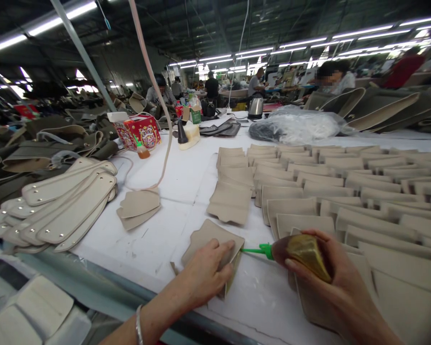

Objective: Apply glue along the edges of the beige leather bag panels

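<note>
A beige leather piece (208, 237) is pinned to the white worktable (172, 177), close to its near edge, by the left hand (206, 275), laid palm down with fingers flat and gripping nothing. An amber squeeze bottle (301, 251) is clasped sideways in the curled right hand (330, 282), its green nozzle (258, 250) pointed at the piece's right edge. Rows of matching cut pieces (345, 191) are spread just beyond.
</note>
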### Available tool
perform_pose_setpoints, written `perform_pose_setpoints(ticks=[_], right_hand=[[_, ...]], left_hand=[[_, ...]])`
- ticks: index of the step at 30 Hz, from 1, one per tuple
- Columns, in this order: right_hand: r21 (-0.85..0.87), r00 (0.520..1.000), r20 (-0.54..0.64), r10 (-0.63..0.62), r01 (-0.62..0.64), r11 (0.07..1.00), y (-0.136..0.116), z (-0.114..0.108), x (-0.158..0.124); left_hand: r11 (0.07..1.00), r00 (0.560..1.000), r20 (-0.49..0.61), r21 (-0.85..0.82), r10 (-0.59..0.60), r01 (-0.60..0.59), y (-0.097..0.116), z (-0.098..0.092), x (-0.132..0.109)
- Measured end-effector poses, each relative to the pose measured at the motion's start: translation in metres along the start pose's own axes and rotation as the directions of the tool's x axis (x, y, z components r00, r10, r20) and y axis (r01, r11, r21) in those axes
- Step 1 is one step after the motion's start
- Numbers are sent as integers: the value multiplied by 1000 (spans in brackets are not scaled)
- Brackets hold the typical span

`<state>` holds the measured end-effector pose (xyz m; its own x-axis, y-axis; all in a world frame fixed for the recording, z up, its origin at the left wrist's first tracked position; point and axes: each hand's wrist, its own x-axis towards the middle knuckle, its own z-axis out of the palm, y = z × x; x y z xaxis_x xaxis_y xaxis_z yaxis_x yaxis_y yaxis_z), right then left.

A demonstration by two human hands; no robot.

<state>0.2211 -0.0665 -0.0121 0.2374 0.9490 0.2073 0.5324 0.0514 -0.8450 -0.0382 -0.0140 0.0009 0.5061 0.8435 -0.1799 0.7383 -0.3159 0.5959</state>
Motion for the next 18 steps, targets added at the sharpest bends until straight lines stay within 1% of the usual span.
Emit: perform_pose_setpoints(ticks=[3, 5, 10, 12, 16, 18], right_hand=[[26, 998, 56, -11, 9, 1000, -2, 0, -1], [28, 998, 66, -18, 16, 999, -2, -1, 0], [-21, 996, -79, -49, 47, 999, -2, -2, 6], [-31, 992, -100, -71, 69, 997, -4, -1, 4], [-6, 998, -27, -48, 48, 999, -6, 1, -2], [-3, 999, -32, -36, 36, 999, -5, 1, -1]], left_hand=[[1000, 1000, 0, -3, 3, -3, -1, 1, 1], [1000, 1000, -2, -4, 5, -5, -1, 1, 2], [1000, 1000, 9, -3, -5, 5, 0, 0, 3], [1000, 1000, 6, -4, -6, 6, 1, 0, 3], [1000, 1000, 1, -6, -4, 4, 1, -1, 2], [1000, 1000, 2, -12, 1, -1, 2, -1, 2]])
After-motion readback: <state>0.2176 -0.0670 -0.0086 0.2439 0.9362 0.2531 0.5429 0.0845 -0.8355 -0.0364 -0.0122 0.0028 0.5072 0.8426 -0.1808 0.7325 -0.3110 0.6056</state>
